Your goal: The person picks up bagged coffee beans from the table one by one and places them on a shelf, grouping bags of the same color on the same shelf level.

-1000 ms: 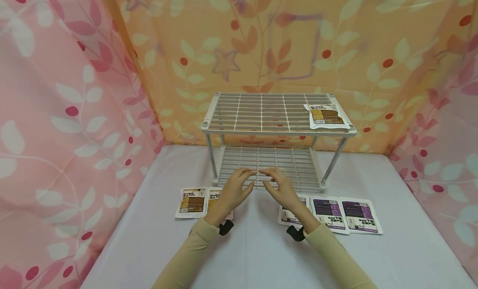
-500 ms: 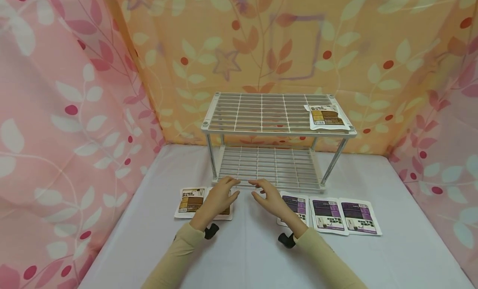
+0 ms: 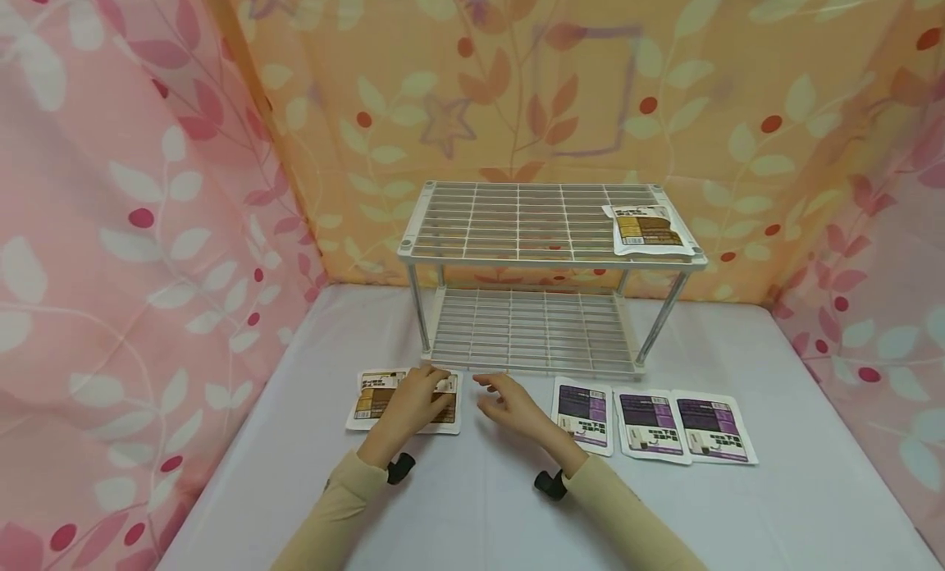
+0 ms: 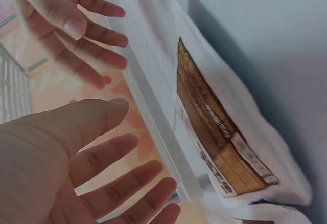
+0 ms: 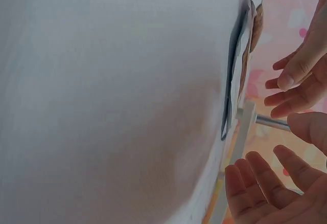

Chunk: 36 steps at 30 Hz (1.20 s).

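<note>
My left hand (image 3: 408, 404) hovers over the right one of two white pouches with brown and yellow labels, its fingers relaxed and holding nothing. That brown-labelled pouch (image 4: 219, 132) lies flat below the hand in the left wrist view. The other brown-labelled pouch (image 3: 375, 407) lies to its left, partly behind the hand. My right hand (image 3: 514, 407) is above the table between the two groups of pouches, fingers loosely bent with nothing in them. Right of it lies a purple-labelled pouch (image 3: 583, 411), partly overlapped by the forearm.
Behind the hands stands a two-tier white wire rack (image 3: 509, 222) with metal legs. Another brown-labelled pouch (image 3: 645, 229) lies at the right end of its top shelf. Two more purple-labelled pouches, a middle pouch (image 3: 651, 427) and an end pouch (image 3: 712, 430), lie on the white table (image 3: 480, 513).
Both hands have moved left and toward the body, from in front of the rack's lower shelf. The left hand now overlaps the right brown-labelled pouch. The pouches stay put.
</note>
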Available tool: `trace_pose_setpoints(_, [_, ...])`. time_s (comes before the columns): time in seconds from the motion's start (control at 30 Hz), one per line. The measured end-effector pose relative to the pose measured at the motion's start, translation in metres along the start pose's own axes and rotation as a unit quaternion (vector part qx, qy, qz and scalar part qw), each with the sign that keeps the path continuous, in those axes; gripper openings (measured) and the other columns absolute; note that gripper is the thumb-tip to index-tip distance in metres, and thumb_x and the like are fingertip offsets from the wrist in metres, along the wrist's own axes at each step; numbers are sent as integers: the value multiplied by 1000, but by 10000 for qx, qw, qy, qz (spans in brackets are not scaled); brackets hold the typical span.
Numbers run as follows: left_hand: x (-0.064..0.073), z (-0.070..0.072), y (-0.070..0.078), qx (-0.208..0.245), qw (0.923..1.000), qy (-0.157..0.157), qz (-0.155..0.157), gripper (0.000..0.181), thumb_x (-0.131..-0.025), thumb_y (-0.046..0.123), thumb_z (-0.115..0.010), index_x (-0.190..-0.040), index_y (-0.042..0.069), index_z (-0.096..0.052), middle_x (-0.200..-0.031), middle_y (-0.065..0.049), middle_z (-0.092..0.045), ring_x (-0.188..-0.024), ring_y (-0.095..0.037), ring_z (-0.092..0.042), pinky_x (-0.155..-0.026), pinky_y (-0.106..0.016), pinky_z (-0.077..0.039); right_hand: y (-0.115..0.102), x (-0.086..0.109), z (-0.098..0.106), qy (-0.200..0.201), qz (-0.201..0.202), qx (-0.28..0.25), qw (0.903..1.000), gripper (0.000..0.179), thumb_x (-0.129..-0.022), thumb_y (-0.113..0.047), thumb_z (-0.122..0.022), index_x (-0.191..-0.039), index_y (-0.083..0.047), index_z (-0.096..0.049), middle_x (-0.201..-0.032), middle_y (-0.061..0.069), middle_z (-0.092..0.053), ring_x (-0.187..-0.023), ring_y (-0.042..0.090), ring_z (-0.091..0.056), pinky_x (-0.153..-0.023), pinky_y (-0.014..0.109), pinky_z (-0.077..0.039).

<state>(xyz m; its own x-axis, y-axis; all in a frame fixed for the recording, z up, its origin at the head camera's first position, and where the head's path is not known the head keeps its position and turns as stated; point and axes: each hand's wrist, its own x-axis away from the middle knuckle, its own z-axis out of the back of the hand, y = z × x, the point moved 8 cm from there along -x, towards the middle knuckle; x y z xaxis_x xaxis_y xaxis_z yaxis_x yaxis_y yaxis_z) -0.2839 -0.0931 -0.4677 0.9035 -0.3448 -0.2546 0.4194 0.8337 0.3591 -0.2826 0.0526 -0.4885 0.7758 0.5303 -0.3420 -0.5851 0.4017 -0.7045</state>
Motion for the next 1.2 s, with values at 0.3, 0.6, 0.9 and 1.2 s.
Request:
trace_pose_setpoints(0.3, [11,4,-16,-246,9992,12,302,38,-81,19,-71,-113,1,-62,-100,-15,-60,-90,-32,-55,-74,-43,-49,2,-1,-21,-560,-292,-264,9977,47,-90,-14,-59,-131,3,-45,-125,21,-53,-105,33,-55,-83,40,-49])
trace_pose_setpoints(0.6, [22,5,-33,-557,9965,-74,626,45,-79,21,-73,-116,0,-60,-102,-21,-60,-92,-35,-57,-77,-46,-49,2,-4,-34,-830,-302,-246,9958,48,-90,-15,-59,-130,6,-45,-118,21,-57,-102,33,-56,-82,36,-49])
trace_pose_setpoints(0.9, [21,5,-33,-556,9954,-131,770,47,-78,21,-74,-117,0,-59,-103,-26,-61,-91,-39,-58,-76,-49,-49,5,-7,-39,-915,-445,-187,9946,49,-89,-17,-59,-133,0,-45,-119,15,-59,-103,27,-58,-87,37,-49])
trace_pose_setpoints(1.2, [20,3,-30,-693,9949,-131,724,46,-78,23,-74,-116,2,-59,-90,-21,-64,-80,-35,-59,-67,-45,-49,2,-8,-39,-787,-340,-190,9961,45,-90,-14,-58,-130,3,-47,-113,17,-61,-97,28,-59,-80,33,-51])
